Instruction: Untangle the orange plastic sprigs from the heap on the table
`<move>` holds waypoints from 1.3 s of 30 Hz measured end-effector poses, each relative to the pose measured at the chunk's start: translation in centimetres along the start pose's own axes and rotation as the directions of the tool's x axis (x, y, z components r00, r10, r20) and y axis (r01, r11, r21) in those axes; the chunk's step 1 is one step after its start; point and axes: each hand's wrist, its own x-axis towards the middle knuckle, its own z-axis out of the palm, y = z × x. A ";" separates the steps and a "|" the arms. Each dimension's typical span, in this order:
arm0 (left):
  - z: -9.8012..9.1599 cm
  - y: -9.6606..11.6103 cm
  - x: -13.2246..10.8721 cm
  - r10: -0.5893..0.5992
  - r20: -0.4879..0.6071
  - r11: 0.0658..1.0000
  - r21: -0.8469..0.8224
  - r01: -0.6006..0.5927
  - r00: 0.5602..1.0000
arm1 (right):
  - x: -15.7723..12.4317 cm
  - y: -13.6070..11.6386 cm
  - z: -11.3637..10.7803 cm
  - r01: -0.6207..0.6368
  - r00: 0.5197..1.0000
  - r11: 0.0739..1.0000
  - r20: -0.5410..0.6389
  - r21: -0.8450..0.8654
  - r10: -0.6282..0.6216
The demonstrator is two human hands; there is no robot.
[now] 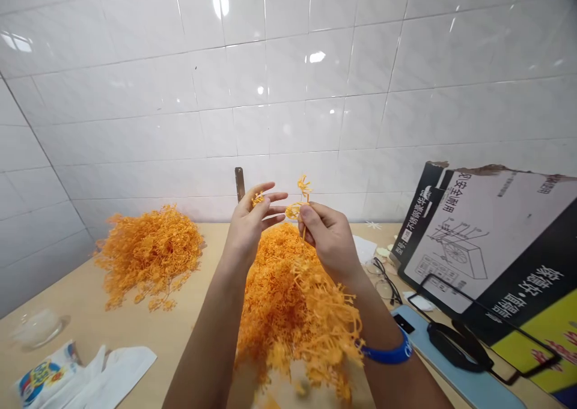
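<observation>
My right hand pinches an orange plastic flower stem between thumb and forefinger; its small blossoms stick up above the fingertips. More orange sprays hang below this hand, blurred, and whether it holds them I cannot tell. My left hand is just to the left, its outer fingers stretched toward the stem. By its thumb and forefinger is a small orange flower piece, seemingly held there. Beneath both hands spreads a big heap of orange plastic flowers, partly covered by my forearms.
Another orange flower pile lies on the left of the table. A tissue pack and a clear dish sit at front left. Right are eyeglasses, a light-blue phone and a printed carton. A tiled wall stands behind.
</observation>
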 end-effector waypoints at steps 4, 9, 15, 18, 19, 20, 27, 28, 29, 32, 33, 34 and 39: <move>0.3 -1.5 0.6 -0.102 0.051 0.995 -0.005 0.103 0.993 | 0.6 1.2 0.4 -0.105 0.994 0.992 -0.035 -0.068 0.103; 1.1 -2.5 0.5 -0.155 0.262 0.986 0.095 0.134 0.952 | 0.9 2.9 0.7 -0.104 0.989 0.987 -0.116 -0.122 0.090; 1.5 -3.0 0.3 -0.062 0.238 0.977 0.215 0.009 0.969 | 0.9 3.0 0.9 -0.089 0.986 0.988 -0.152 -0.123 0.070; 1.8 -3.2 0.2 0.024 0.207 0.978 0.198 -0.066 0.978 | 0.9 2.6 0.9 -0.091 0.990 0.990 -0.119 -0.110 0.078; 1.9 -3.2 0.2 0.048 0.191 0.976 0.199 -0.087 0.980 | 0.9 2.5 0.8 -0.095 0.991 0.988 -0.101 -0.119 0.083; 2.0 -3.2 0.2 0.068 0.168 0.973 0.206 -0.103 0.983 | 0.8 2.3 0.8 -0.097 0.993 0.986 -0.086 -0.138 0.086; 0.9 -2.5 0.7 -0.001 -0.061 0.999 0.035 0.003 0.998 | -0.5 0.0 1.4 0.030 0.988 0.977 0.158 -0.212 0.003; 0.7 -2.2 0.7 -0.037 -0.048 0.999 0.013 0.037 0.998 | -0.7 -0.3 1.6 0.057 0.976 0.977 0.219 -0.203 -0.012; 0.4 -1.8 0.7 -0.063 -0.010 0.998 0.018 0.063 0.998 | -0.8 -0.5 1.8 0.077 0.965 0.976 0.263 -0.204 -0.021; 0.0 -1.2 0.8 -0.069 0.070 0.993 0.096 0.062 0.995 | -0.7 -0.6 2.0 0.064 0.964 0.968 0.267 -0.243 0.003; -0.3 -1.2 0.9 -0.053 0.042 0.989 0.137 0.047 0.998 | -0.6 -0.4 2.0 0.039 0.974 0.963 0.224 -0.265 0.022; -0.6 -1.5 1.1 -0.030 -0.010 0.979 0.202 0.032 0.999 | -0.5 -0.3 1.8 0.014 0.986 0.955 0.166 -0.295 0.037; -3.7 -4.4 2.9 0.036 -0.097 0.724 0.688 0.041 0.995 | -0.2 0.3 1.0 -0.081 0.991 0.806 0.039 -0.586 0.128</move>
